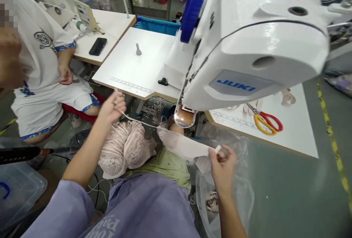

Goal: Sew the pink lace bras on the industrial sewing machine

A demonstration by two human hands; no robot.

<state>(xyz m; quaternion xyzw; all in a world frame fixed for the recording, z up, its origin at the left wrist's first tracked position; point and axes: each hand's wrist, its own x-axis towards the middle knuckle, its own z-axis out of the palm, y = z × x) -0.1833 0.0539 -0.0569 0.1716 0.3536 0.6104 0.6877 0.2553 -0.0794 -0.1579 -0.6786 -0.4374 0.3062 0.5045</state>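
Observation:
My left hand (pixel 113 106) is closed on the narrow, strap-like end of a pale pink fabric piece (pixel 181 144). The strip runs across to the right and widens into a sheer panel. At that panel's right end, my right hand (pixel 224 159) pinches the fabric between thumb and fingers, beside a small white end. The piece hangs in the air between both hands, in front of the sewing machine's rounded arm end (pixel 184 116). A bundle of pale pink lace bra cups (pixel 126 146) rests on my lap, below my left hand.
A white JUKI sewing machine (pixel 255 54) stands over the table. Scissors (pixel 265 122) with red and yellow handles lie on the right tabletop. A clear plastic bag (pixel 242 194) with fabric pieces hangs below my right hand. Another person (pixel 41 47) sits at the left, near a phone (pixel 98 46).

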